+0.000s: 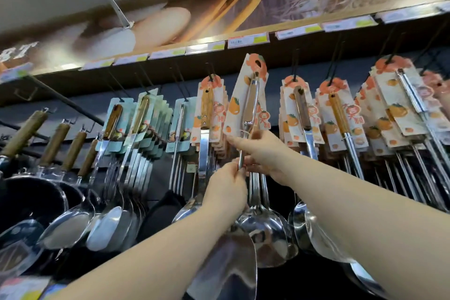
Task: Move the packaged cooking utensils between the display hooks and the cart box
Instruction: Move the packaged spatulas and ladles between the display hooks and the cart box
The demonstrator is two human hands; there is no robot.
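1. Leftward, the pans and the teal-carded spoons hang close-packed. The held utensil's broad steel head seems to hang low by the left forearm, and a swing could knock it into them.
2. The left hand has its fingers curled round the bare steel shaft below the card. Smooth metal may slide through that hold.
3. The packaged utensil is held up and tilted, on no hook that I can see. Its hang hole is above the near hook, so a misjudged aim could tear the hole or jab the card.
4. The right hand pinches the shaft at the card's lower edge, forefinger stretched. Squeezing there could crease the card.
5. Just right, another orange-carded row hangs crowded, and a nudge might lift a pack off. The cart box is out of view.
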